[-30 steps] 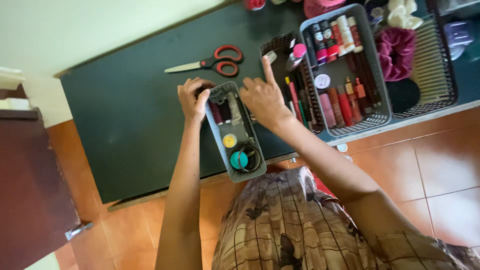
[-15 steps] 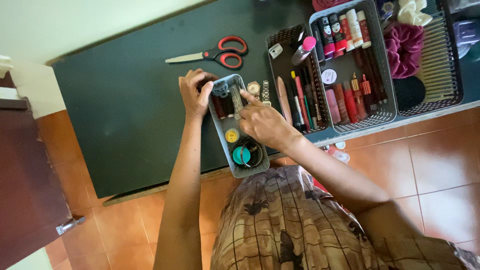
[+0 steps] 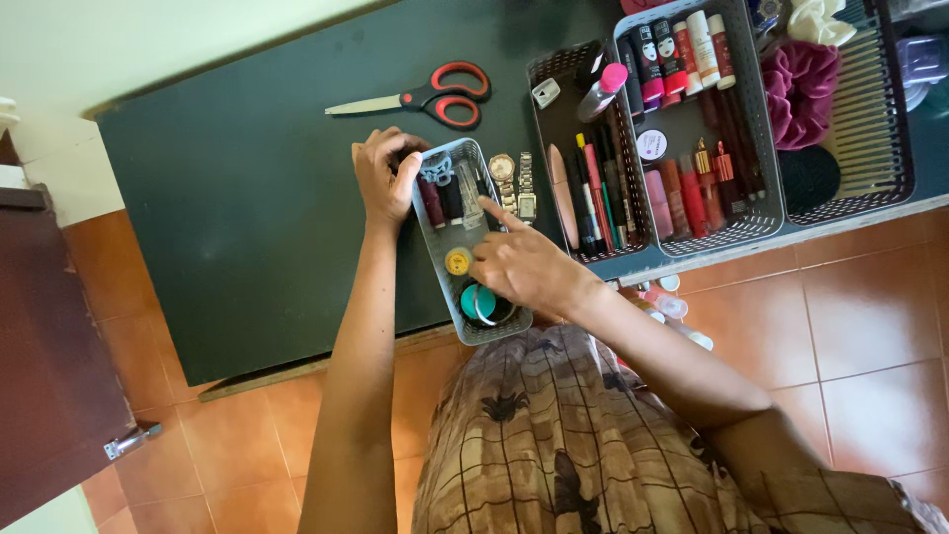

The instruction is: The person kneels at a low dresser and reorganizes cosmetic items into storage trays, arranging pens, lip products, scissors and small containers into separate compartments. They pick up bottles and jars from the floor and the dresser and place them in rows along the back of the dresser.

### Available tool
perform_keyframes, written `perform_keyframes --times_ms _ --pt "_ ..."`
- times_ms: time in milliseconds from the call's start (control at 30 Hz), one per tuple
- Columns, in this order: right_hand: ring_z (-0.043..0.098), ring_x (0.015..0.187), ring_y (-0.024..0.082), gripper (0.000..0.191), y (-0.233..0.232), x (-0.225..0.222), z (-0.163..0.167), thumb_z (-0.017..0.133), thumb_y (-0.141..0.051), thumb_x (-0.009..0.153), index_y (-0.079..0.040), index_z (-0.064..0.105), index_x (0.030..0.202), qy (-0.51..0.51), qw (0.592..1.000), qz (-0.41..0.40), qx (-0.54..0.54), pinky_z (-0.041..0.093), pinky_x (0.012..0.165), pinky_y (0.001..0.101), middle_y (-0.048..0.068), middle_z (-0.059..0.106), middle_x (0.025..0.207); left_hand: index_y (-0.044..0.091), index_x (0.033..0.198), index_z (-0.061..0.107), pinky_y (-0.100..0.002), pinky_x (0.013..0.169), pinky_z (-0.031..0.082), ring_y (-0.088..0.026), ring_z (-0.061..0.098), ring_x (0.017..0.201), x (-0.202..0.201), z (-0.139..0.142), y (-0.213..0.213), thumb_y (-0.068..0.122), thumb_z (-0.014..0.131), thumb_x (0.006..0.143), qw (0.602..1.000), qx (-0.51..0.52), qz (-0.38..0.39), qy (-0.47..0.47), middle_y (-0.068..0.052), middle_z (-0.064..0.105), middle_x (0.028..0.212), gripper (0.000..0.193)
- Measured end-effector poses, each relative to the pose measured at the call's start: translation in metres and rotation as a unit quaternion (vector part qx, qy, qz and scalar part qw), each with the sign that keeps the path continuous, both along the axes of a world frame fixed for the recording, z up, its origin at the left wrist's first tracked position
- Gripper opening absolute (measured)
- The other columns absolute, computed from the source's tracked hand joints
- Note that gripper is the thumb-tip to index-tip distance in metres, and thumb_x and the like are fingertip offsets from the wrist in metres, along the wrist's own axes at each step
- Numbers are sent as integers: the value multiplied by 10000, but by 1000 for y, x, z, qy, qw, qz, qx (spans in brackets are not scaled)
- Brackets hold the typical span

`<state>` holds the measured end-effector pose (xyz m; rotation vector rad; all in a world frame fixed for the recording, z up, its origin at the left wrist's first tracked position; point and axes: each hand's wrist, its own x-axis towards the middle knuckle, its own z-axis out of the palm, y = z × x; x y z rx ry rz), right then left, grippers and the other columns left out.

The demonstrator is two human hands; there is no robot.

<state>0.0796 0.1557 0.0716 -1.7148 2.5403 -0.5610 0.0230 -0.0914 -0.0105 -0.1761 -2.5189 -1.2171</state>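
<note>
A small grey basket [image 3: 435, 267] lies on the dark green table [image 3: 247, 198] right in front of me. It holds dark tubes, a yellow round lid [image 3: 457, 261] and a teal round jar [image 3: 477, 302]. My left hand [image 3: 384, 178] grips the basket's far left corner. My right hand [image 3: 522, 265] rests over the basket's right side, index finger stretched toward the items at its far end, nothing held in it. A wristwatch [image 3: 514, 183] lies just right of the basket.
Red-handled scissors [image 3: 435, 94] lie beyond the basket. To the right stand a dark basket [image 3: 583, 148] of pencils and tubes, a grey basket [image 3: 756, 129] of lipsticks and bottles, and another [image 3: 880, 109] with a magenta scrunchie. A brown door [image 3: 49, 366] is at left.
My right hand slid back from the basket's far end to its right side, index finger pointing. My left hand kept its grip on the far corner. The view shifted slightly.
</note>
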Motion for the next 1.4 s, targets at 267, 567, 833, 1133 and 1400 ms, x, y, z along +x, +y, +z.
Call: perform_keyframes --times_ms 267,567,833,1133,1400 --pt "713 877 257 263 -12 15 -22 595 -183 877 -95 704 655 -37 999 -17 -16 419 1092 467 129 709 904 103 827 737 -363 845 327 -196 542 789 2 4 2 378 582 864 1000 14 -5 -5 -7 636 789 318" --pt "724 857 262 150 -14 17 -33 621 -118 853 -93 714 737 -22 998 -35 40 461 1047 447 108 704 843 106 826 738 -363 839 330 -202 534 781 -1 5 0 380 583 853 1000 8 -9 8 -5 634 782 316" --pt "723 840 277 186 -14 7 -9 731 -246 852 -69 702 805 -72 995 -64 21 412 1135 461 110 695 774 103 816 737 -366 840 331 -203 534 775 1 9 2 326 584 849 1000 13 -5 -9 -15 629 776 272" --pt "674 1062 282 422 -8 -5 -7 766 -323 722 -35 709 1026 -67 996 -12 -49 309 1128 511 128 700 996 106 819 740 -376 836 337 -219 547 790 -1 7 0 335 585 848 1000 4 -1 -4 -29 627 784 278" --pt "699 1040 197 172 -23 -5 -18 561 -69 942 -102 722 991 -22 993 10 119 249 1288 482 67 694 942 112 835 733 -383 829 335 -228 546 814 -1 0 -1 345 584 852 999 -6 0 32 -24 639 823 277"
